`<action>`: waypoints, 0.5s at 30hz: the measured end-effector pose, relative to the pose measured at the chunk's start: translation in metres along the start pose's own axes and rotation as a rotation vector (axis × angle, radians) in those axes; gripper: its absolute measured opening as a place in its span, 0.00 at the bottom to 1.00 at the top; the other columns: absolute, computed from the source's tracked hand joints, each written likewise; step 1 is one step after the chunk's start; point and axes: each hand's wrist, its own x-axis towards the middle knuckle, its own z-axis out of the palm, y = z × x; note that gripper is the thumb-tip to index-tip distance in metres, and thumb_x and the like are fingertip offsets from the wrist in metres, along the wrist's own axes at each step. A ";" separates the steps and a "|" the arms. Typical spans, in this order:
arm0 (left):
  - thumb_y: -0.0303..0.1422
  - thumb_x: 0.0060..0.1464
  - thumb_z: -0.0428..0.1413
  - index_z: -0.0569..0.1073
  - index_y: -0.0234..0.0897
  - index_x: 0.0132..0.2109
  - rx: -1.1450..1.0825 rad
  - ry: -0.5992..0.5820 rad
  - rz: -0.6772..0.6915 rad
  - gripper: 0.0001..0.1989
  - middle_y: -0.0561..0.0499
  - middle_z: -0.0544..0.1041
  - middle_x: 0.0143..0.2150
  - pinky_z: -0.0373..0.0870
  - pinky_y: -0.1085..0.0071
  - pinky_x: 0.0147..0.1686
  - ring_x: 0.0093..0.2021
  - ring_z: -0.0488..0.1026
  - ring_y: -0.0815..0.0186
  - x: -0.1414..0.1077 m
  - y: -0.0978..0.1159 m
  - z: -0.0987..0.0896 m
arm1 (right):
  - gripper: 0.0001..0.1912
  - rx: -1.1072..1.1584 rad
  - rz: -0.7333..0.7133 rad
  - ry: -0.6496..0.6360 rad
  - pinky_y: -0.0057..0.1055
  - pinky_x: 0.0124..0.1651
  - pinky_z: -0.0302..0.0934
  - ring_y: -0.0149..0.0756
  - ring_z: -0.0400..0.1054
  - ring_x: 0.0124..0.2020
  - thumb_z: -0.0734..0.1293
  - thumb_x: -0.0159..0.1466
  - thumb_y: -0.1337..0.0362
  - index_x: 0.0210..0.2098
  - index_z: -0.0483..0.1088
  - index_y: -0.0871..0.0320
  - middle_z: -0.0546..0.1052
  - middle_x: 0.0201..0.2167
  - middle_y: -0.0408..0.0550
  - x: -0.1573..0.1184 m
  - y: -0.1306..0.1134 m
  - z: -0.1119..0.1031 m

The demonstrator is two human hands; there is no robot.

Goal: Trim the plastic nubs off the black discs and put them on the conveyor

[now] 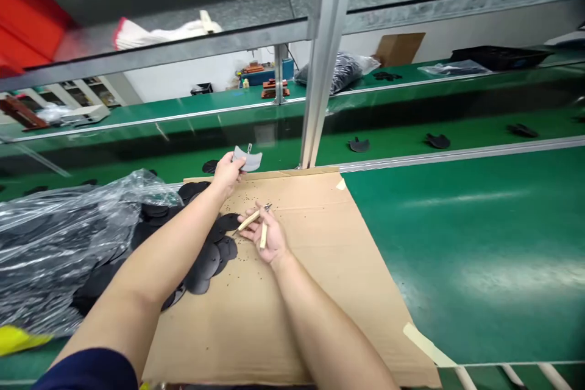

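1. Left grip [223,173] is clenched: I have a curved grey piece [249,160] pinched in its fingers, raised just above the far edge of the cardboard sheet [283,317], with a small metal tip showing at its upper edge.
2. Right grip [267,237] is also closed, grasping a wooden-handled tool [250,220] with two pale wooden arms and a small metal end. It hangs low over the cardboard, below and near the left grip.
3. The cardboard sheet lies flat on the green worktop [479,256], held by a strip of masking tape [425,344] at its near right corner. Tiny dark specks [242,201] are scattered across it.
4. A heap of black rounded pieces [210,262] sits on the cardboard's left side, just beside the right grip and partly under my left forearm [169,250]. A clear plastic bag [68,237] full of similar dark pieces lies against the heap.
5. Beyond the sheet, separate black pieces [437,141] lie spaced along a green belt [457,128], behind an aluminium post [324,55].
6. At the far left, a yellow item [18,338] pokes out near the bag, and a red bin [27,18] blurs past on a shelf above.
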 end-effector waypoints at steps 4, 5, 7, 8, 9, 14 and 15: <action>0.32 0.41 0.63 0.69 0.38 0.41 -0.223 -0.054 -0.063 0.18 0.53 0.75 0.33 0.68 0.75 0.27 0.29 0.72 0.70 -0.083 -0.009 -0.058 | 0.21 -0.085 -0.026 -0.039 0.40 0.33 0.71 0.34 0.72 0.27 0.66 0.61 0.55 0.52 0.58 0.47 0.71 0.25 0.36 -0.007 -0.003 0.000; 0.32 0.40 0.65 0.69 0.38 0.41 -0.284 -0.066 -0.092 0.19 0.53 0.75 0.34 0.70 0.73 0.28 0.30 0.73 0.69 -0.100 -0.015 -0.067 | 0.23 -0.111 -0.023 -0.043 0.40 0.33 0.71 0.33 0.71 0.26 0.67 0.60 0.54 0.52 0.58 0.47 0.70 0.24 0.35 -0.009 -0.003 0.000; 0.32 0.40 0.65 0.69 0.37 0.41 -0.401 -0.100 -0.147 0.19 0.52 0.76 0.36 0.72 0.71 0.30 0.33 0.74 0.67 -0.125 -0.028 -0.080 | 0.27 -0.157 -0.029 -0.061 0.38 0.33 0.71 0.32 0.70 0.26 0.71 0.56 0.57 0.52 0.58 0.46 0.70 0.25 0.34 -0.013 -0.001 0.001; 0.32 0.40 0.66 0.69 0.37 0.41 -0.450 -0.111 -0.159 0.19 0.52 0.76 0.37 0.73 0.70 0.31 0.34 0.74 0.66 -0.133 -0.036 -0.084 | 0.29 -0.182 -0.042 -0.076 0.36 0.33 0.70 0.32 0.70 0.27 0.72 0.53 0.60 0.52 0.59 0.46 0.71 0.27 0.35 -0.014 0.001 0.001; 0.32 0.40 0.66 0.70 0.37 0.42 -0.495 -0.110 -0.157 0.20 0.51 0.77 0.37 0.73 0.70 0.31 0.35 0.75 0.66 -0.137 -0.044 -0.087 | 0.31 -0.214 -0.063 -0.094 0.34 0.33 0.70 0.31 0.69 0.28 0.73 0.51 0.63 0.51 0.59 0.47 0.72 0.30 0.36 -0.014 0.002 0.000; 0.30 0.38 0.68 0.73 0.36 0.43 -0.625 0.002 -0.041 0.22 0.52 0.78 0.35 0.71 0.74 0.34 0.32 0.74 0.71 -0.129 -0.070 -0.096 | 0.29 -0.621 -0.356 -0.154 0.33 0.39 0.68 0.33 0.69 0.37 0.71 0.50 0.66 0.52 0.64 0.50 0.71 0.47 0.45 -0.013 0.010 -0.009; 0.30 0.39 0.68 0.73 0.35 0.43 -0.656 0.007 -0.031 0.21 0.52 0.78 0.35 0.71 0.74 0.36 0.34 0.74 0.71 -0.127 -0.072 -0.097 | 0.29 -0.760 -0.460 -0.166 0.35 0.42 0.68 0.34 0.69 0.39 0.69 0.51 0.66 0.53 0.64 0.51 0.70 0.49 0.47 -0.012 0.011 -0.011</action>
